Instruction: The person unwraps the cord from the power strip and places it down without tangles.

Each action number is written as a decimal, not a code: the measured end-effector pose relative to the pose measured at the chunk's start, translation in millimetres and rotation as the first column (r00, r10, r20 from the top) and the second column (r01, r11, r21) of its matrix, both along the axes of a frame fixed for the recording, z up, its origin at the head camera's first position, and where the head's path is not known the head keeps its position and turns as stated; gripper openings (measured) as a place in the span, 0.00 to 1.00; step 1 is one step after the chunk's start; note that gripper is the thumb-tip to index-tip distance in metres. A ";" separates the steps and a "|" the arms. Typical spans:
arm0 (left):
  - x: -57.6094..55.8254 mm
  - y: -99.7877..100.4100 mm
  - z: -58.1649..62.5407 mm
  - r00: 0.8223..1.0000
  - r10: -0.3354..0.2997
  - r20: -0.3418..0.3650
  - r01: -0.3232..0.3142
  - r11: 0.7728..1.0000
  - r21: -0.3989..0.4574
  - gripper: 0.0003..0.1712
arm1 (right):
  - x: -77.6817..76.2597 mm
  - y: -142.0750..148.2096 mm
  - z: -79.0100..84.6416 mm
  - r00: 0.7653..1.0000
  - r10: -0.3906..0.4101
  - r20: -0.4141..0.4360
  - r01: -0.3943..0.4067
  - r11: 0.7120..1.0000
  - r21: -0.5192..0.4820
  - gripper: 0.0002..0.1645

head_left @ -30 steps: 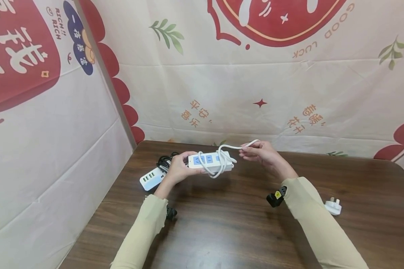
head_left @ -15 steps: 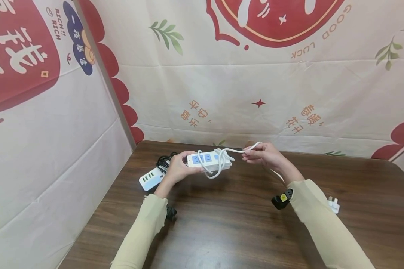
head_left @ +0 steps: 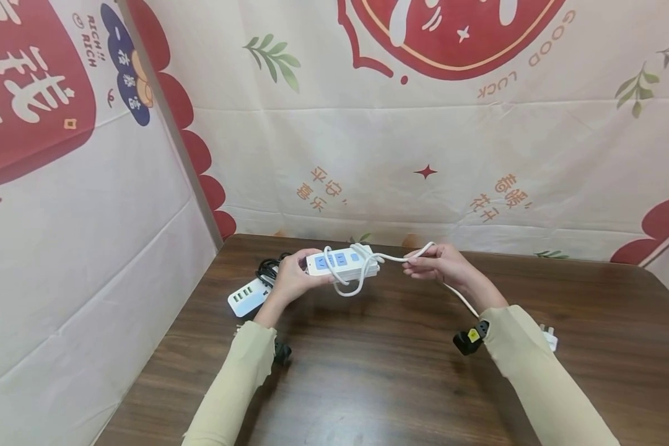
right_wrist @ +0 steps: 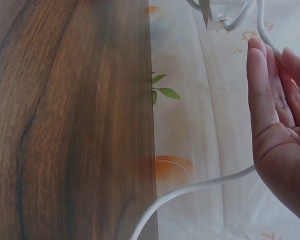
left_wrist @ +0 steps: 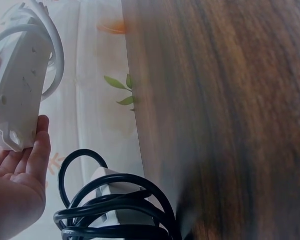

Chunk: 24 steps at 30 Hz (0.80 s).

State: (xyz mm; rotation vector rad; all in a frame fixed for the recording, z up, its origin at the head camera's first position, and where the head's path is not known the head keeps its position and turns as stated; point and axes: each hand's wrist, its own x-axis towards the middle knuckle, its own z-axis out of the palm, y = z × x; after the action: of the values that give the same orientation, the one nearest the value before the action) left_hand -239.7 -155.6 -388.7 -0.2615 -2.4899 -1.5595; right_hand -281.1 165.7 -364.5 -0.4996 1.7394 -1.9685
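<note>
My left hand (head_left: 294, 280) grips the left end of a white power strip (head_left: 341, 260) with blue socket faces, held up above the table. Loops of its white cord (head_left: 350, 292) wrap loosely round the strip's right half. To the right, my right hand (head_left: 445, 267) pinches the cord between thumb and fingers. From there a length of cord (right_wrist: 200, 186) runs down past the wrist toward the white plug (head_left: 549, 337), which the right sleeve partly covers. The left wrist view shows the underside of the strip (left_wrist: 20, 75) resting in the fingers.
A second white power strip (head_left: 248, 298) with several USB ports lies on the brown wooden table (head_left: 362, 371), behind the left hand. A black cord (left_wrist: 119, 207) is coiled round it. A printed cloth (head_left: 384, 161) hangs behind the table and on its left.
The right hand has moved slightly right and down with the cord, and more cord now shows below its wrist. The strip has shifted slightly left in the left hand's grip.
</note>
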 end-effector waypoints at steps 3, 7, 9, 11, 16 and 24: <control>-0.7 -0.9 -0.9 1.000 0.004 -0.026 -0.004 1.000 0.000 0.33 | 1.8 1.6 -1.8 1.000 0.015 -0.001 -0.015 1.000 -0.007 0.11; -0.6 -1.4 -0.8 0.999 0.001 -0.052 -0.001 1.000 0.002 0.33 | 3.6 4.2 -4.7 1.000 0.023 -0.012 -0.023 1.000 0.014 0.09; -0.2 -1.3 0.2 0.999 -0.001 -0.046 0.001 1.000 0.008 0.32 | 4.0 5.7 -6.6 1.000 0.022 -0.014 -0.021 0.999 0.027 0.09; 0.4 -1.0 1.9 1.000 -0.003 -0.029 0.003 1.000 0.018 0.32 | 4.4 7.4 -8.7 1.000 0.022 -0.014 -0.022 0.999 0.036 0.10; 0.3 -1.0 2.7 1.000 -0.001 -0.010 0.001 1.000 0.014 0.32 | 4.9 11.0 -14.6 0.999 0.035 -0.007 -0.035 0.998 0.044 0.11; -1.5 -1.9 1.2 1.000 -0.009 -0.016 0.010 1.000 0.023 0.31 | 5.5 15.1 -23.2 0.999 0.025 0.019 -0.027 0.996 0.084 0.09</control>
State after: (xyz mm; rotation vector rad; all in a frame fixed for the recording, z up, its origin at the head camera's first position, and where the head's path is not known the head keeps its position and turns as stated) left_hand -241.1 -157.5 -387.5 -0.2813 -2.4608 -1.5823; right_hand -275.6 180.8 -387.7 -0.4717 1.7878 -1.8669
